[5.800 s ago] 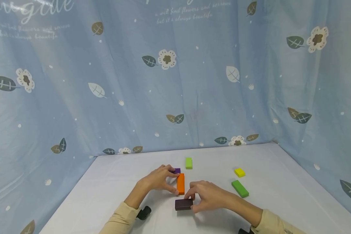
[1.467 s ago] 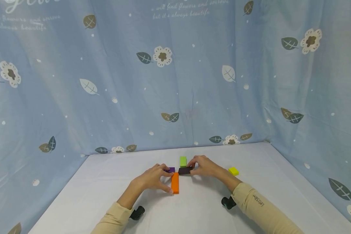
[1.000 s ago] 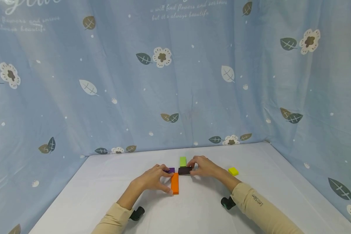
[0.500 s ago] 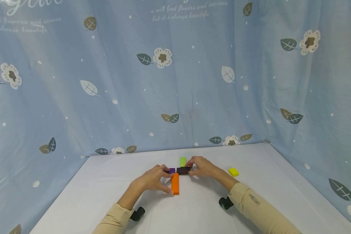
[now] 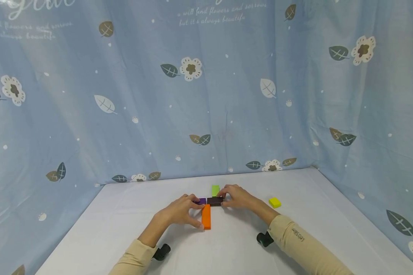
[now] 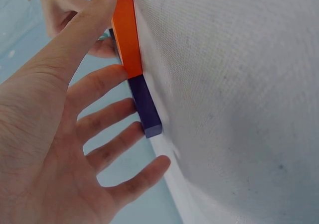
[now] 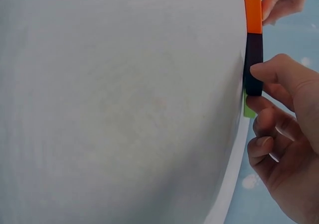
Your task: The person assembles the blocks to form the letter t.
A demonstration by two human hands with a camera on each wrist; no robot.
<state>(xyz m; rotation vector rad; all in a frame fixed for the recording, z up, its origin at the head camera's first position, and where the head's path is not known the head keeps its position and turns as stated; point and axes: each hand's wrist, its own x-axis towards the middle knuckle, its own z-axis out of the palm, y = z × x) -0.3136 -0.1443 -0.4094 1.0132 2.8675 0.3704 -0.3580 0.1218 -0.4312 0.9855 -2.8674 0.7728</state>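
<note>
In the head view my left hand (image 5: 179, 210) spans the orange block (image 5: 206, 217), thumb at its near end and index finger at its far end. The other fingertips of that hand touch or lie close to the purple block (image 6: 145, 104). My right hand (image 5: 239, 197) pinches the right end of the dark brown block (image 5: 213, 201) between thumb and fingers. This block lies in line with the purple one, at the orange block's far end. Behind it stands a lime green block (image 5: 215, 190), partly covered.
A yellow block (image 5: 274, 202) lies to the right, beyond the right forearm. White cloth (image 5: 227, 248) covers the table, and a blue patterned curtain (image 5: 227, 114) hangs behind it. Black wrist cameras (image 5: 161, 252) sit under both wrists.
My right hand has carried the dark brown block from the near side to beside the purple block, then slid it slightly left. A darker green block has gone from sight near the right arm.
</note>
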